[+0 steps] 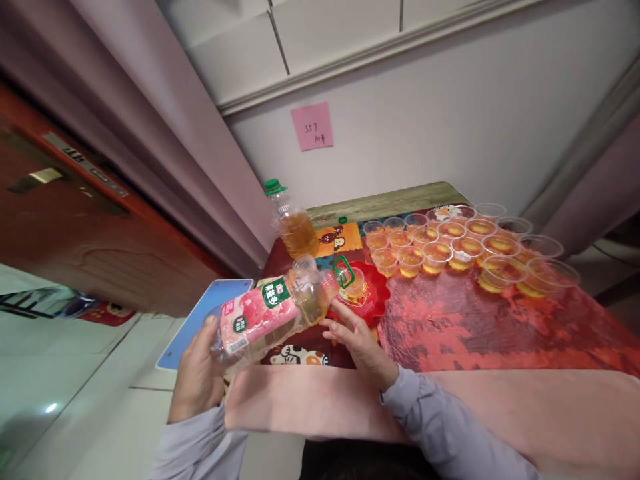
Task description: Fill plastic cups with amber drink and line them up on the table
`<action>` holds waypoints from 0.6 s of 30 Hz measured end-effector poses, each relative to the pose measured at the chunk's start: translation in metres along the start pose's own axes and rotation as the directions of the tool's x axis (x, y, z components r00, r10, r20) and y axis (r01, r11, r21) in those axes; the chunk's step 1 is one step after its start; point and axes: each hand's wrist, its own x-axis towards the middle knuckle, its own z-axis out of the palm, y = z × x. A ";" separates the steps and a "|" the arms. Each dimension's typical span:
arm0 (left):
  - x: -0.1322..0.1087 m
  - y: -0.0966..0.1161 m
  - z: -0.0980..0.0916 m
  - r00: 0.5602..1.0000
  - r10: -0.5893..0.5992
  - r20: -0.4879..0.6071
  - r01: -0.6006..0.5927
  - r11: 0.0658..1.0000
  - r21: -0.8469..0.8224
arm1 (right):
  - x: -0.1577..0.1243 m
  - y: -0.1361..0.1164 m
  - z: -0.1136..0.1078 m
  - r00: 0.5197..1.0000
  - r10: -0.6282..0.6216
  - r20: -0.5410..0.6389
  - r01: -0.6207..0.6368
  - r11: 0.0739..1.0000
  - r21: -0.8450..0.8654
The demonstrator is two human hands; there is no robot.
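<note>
Holding the tilted pink-label bottle (270, 313), your left hand (197, 377) has its grip closed round the base. Your right hand (357, 343), fingers spread, seemingly touches the red plate (384, 293). On the plate, at the bottle's mouth: small cup (356, 283). Beyond, on the counter (475, 327): upright bottle (294, 227), filled cups (450, 247).

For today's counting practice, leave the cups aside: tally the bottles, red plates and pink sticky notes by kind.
Bottles: 2, the tilted bottle and the upright bottle
Red plate: 1
Pink sticky note: 1
Total: 4
</note>
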 end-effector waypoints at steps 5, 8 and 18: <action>0.008 -0.015 0.000 0.996 -0.086 0.012 0.087 0.992 -0.094 | 0.003 0.003 -0.003 0.999 -0.020 -0.035 0.020 1.000 -0.009; 0.014 -0.035 0.001 0.990 -0.102 0.093 0.123 0.961 -0.248 | 0.005 0.003 -0.005 0.997 -0.063 -0.054 0.064 0.998 0.005; 0.040 -0.117 0.005 0.963 -0.085 0.257 0.230 0.761 -0.607 | 0.005 0.004 -0.016 0.982 -0.159 0.102 0.165 0.985 -0.057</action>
